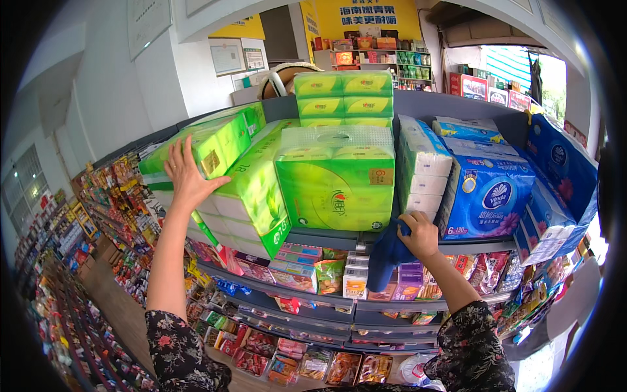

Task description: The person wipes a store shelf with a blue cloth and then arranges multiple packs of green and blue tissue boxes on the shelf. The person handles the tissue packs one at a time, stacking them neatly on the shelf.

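Observation:
My left hand (188, 179) rests with spread fingers on a green pack of tissues (223, 144), its thumb over a larger green-and-white tissue pack (254, 196) beneath. My right hand (420, 236) grips a dark blue cloth (387, 257), which hangs over the front edge of the top shelf (338, 240). Between my hands stands a green six-pack of tissues (338, 188) with a clear plastic handle top. Just above my right hand is a white-sided stack of tissue packs (425, 169). To its right sits a blue Vinda tissue bundle (485, 188).
More green tissue packs (344, 98) rise behind the six-pack. Further blue tissue packs (558, 161) fill the right end. Boxed and bagged snacks (329, 275) line the shelf below, with open snack trays (345, 367) lowest. Another snack shelf (73, 323) stands across the aisle floor (115, 299) at left.

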A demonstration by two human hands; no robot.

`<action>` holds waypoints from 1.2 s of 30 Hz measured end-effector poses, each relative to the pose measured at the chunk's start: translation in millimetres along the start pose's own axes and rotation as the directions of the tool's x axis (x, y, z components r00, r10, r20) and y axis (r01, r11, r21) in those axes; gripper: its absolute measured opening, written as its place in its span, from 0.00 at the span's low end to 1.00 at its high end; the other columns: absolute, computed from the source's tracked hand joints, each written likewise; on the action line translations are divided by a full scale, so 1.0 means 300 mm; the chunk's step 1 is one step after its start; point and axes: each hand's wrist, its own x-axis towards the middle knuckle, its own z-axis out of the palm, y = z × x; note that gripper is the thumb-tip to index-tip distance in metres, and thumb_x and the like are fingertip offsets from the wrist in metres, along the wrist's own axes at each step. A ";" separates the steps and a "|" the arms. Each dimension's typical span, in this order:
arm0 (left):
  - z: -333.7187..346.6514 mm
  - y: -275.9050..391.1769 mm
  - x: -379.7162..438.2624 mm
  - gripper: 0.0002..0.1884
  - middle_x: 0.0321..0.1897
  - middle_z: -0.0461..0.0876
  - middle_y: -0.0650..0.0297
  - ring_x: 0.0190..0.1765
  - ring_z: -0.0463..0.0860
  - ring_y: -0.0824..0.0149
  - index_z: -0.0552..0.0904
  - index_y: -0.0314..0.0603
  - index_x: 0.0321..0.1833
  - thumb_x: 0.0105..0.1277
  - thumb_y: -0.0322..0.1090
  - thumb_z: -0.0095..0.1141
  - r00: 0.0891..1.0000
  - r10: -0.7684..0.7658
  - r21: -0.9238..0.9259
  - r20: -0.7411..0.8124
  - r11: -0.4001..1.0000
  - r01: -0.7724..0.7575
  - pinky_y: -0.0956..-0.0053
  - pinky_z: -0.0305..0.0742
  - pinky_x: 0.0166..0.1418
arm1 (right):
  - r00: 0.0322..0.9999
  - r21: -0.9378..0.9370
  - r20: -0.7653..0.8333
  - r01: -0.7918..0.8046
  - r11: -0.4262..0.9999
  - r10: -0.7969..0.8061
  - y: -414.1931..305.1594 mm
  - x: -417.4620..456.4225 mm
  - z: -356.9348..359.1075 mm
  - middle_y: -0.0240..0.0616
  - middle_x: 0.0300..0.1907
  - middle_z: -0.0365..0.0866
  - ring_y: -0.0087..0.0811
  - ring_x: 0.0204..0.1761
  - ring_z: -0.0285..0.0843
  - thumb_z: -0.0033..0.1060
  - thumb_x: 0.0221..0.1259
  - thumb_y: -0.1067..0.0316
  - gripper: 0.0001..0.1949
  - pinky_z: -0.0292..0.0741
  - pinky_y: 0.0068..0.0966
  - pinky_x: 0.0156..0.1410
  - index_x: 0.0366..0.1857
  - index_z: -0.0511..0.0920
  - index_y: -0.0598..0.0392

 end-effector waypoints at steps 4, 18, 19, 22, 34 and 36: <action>0.001 -0.008 -0.013 0.53 0.67 0.67 0.49 0.73 0.63 0.45 0.65 0.45 0.75 0.47 0.53 0.79 0.998 0.068 0.007 0.011 0.998 -0.068 0.38 0.50 0.75 | 1.000 -0.023 -0.016 -0.009 1.000 0.008 0.003 -0.005 -0.002 0.33 0.42 0.84 0.39 0.46 0.83 0.73 0.48 0.66 0.13 0.83 0.37 0.44 0.40 0.84 0.46; -0.135 0.132 0.207 0.26 0.43 0.81 0.55 0.51 0.80 0.52 0.86 0.31 0.48 0.44 0.31 0.79 0.966 0.087 -0.289 -0.244 0.944 -0.158 0.62 0.75 0.58 | 0.998 0.034 -0.067 -0.019 0.999 0.021 0.011 -0.012 0.024 0.33 0.44 0.84 0.40 0.48 0.83 0.74 0.47 0.66 0.14 0.83 0.37 0.46 0.40 0.84 0.45; -0.140 0.198 0.202 0.23 0.43 0.81 0.55 0.51 0.80 0.53 0.86 0.30 0.47 0.45 0.31 0.78 0.958 0.117 -0.291 -0.260 0.937 -0.194 0.63 0.75 0.57 | 0.997 0.033 -0.067 -0.019 0.999 0.022 0.010 -0.014 0.021 0.33 0.44 0.84 0.40 0.48 0.83 0.74 0.47 0.66 0.14 0.83 0.37 0.46 0.40 0.84 0.45; -0.174 0.389 0.206 0.20 0.40 0.81 0.56 0.48 0.80 0.55 0.87 0.31 0.45 0.48 0.29 0.76 0.914 0.168 -0.320 -0.369 0.900 -0.295 0.64 0.75 0.55 | 0.996 0.037 -0.084 -0.015 0.999 0.018 0.001 -0.012 0.023 0.32 0.43 0.84 0.40 0.47 0.83 0.75 0.46 0.65 0.15 0.82 0.37 0.45 0.40 0.84 0.45; 0.145 1.100 0.079 0.19 0.43 0.74 0.55 0.53 0.74 0.49 0.81 0.34 0.45 0.50 0.28 0.72 0.814 0.145 -0.516 -0.563 0.707 -0.483 0.43 0.63 0.72 | 0.996 0.036 -0.068 -0.050 0.998 0.052 0.003 -0.019 0.031 0.32 0.43 0.85 0.40 0.47 0.83 0.76 0.44 0.65 0.16 0.83 0.38 0.43 0.40 0.84 0.44; 0.163 1.124 0.123 0.19 0.43 0.73 0.55 0.54 0.74 0.49 0.81 0.33 0.45 0.50 0.29 0.72 0.823 0.126 -0.567 -0.553 0.667 -0.483 0.43 0.64 0.72 | 0.996 0.038 -0.077 -0.052 0.998 0.055 -0.002 -0.018 0.029 0.32 0.43 0.85 0.40 0.47 0.83 0.75 0.44 0.65 0.15 0.83 0.38 0.43 0.40 0.84 0.44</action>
